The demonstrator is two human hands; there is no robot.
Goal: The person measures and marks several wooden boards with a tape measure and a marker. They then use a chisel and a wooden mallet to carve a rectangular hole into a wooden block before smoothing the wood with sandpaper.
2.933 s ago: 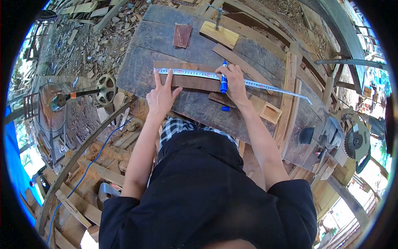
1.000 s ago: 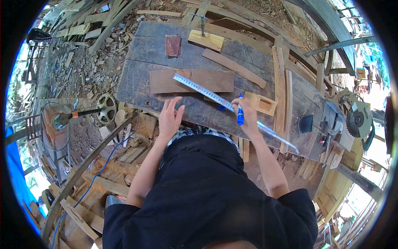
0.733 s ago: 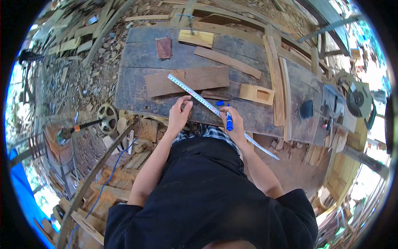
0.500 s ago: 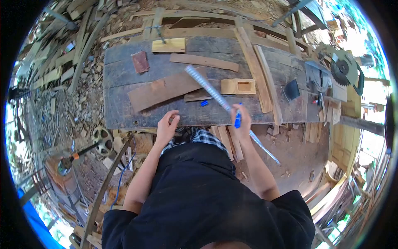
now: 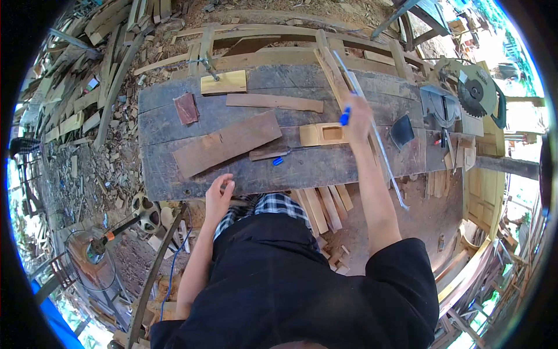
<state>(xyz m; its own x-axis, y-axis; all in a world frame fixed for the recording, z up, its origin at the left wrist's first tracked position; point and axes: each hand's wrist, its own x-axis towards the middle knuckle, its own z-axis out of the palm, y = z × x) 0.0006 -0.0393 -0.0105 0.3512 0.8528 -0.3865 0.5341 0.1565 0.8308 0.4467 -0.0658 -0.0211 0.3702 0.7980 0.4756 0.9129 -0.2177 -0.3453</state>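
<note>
Over the right part of the workbench (image 5: 221, 134), my right hand (image 5: 359, 118) is closed round a long, thin whitish ruler (image 5: 383, 152) and a blue marker (image 5: 345, 116). The ruler runs from the far planks down past the bench's front edge. Near that front edge, my left hand (image 5: 219, 196) holds nothing, its fingers loosely curved and apart from the thumb. Left of my right hand lies a pale wooden block (image 5: 311, 135) with a rectangular recess. Beside it are a chisel (image 5: 268, 155) and a small blue cap (image 5: 278, 161). A wide brown board (image 5: 226, 143) lies at an angle beyond my left hand.
A thin brown board (image 5: 273, 102), a reddish sandpaper piece (image 5: 186, 109) and a clamped yellow block (image 5: 224, 82) lie farther back. To the right are a dark flat piece (image 5: 401, 132) and a circular saw (image 5: 474, 90). A fan (image 5: 92, 253) stands at lower left.
My right hand has moved away from me and to the right with the ruler and marker. The ruler has swung steeper, off the block and boards. My left hand stays near the front edge.
</note>
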